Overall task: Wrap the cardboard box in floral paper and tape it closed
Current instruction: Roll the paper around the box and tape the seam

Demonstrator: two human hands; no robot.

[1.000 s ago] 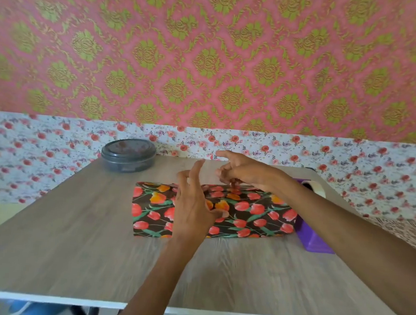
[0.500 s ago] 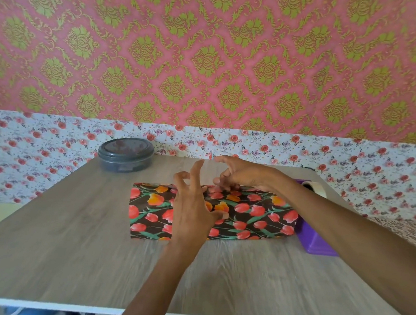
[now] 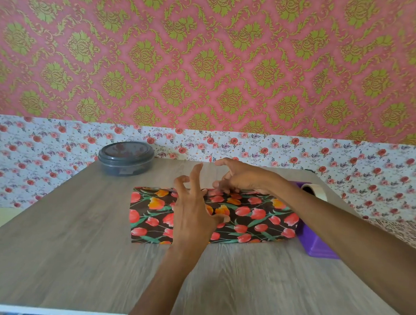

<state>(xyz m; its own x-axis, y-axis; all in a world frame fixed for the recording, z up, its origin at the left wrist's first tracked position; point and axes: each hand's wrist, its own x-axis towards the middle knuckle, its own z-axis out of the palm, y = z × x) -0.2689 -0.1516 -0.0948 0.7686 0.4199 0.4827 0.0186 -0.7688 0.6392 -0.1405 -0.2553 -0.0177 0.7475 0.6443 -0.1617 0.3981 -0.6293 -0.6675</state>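
Note:
The box wrapped in dark tulip-print floral paper (image 3: 254, 220) lies across the middle of the wooden table (image 3: 66, 245). My left hand (image 3: 194, 212) hovers in front of and over its left half, fingers spread and slightly bent, holding nothing I can see. My right hand (image 3: 240, 177) is at the box's far top edge; its lower fingertips touch the paper there while the index finger lifts away. No cardboard shows through the paper. A purple tape dispenser (image 3: 318, 244) with a tape roll (image 3: 315, 190) stands against the box's right end.
A round grey lidded container (image 3: 125, 158) sits at the table's far left corner. Patterned wallpaper backs the table. The table's white front edge (image 3: 34, 309) runs along the bottom of the view.
Both hands stay almost where they were. The fingers of my left hand have bent a little more, and the view has shifted slightly.

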